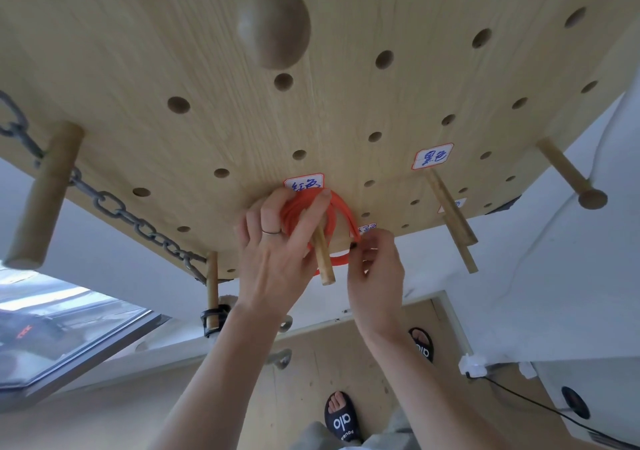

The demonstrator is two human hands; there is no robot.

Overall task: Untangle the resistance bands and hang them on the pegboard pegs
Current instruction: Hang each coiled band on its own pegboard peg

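Note:
An orange-red resistance band (337,212) is looped around a wooden peg (322,257) on the light wooden pegboard (207,68), just under a red-bordered label (304,183). My left hand (277,252), with a ring on one finger, grips the coiled band against the board at the peg's base. To the right, my right hand (375,269) pinches the band's lower right part between its fingertips. Part of the band is hidden behind my left fingers.
A dark metal chain (121,212) hangs between a thick peg (45,196) at left and a thin peg (212,276). More pegs (450,207) stick out at right under another label (433,156), and one knobbed peg (571,176) farther right. My sandalled feet (341,415) stand on the floor below.

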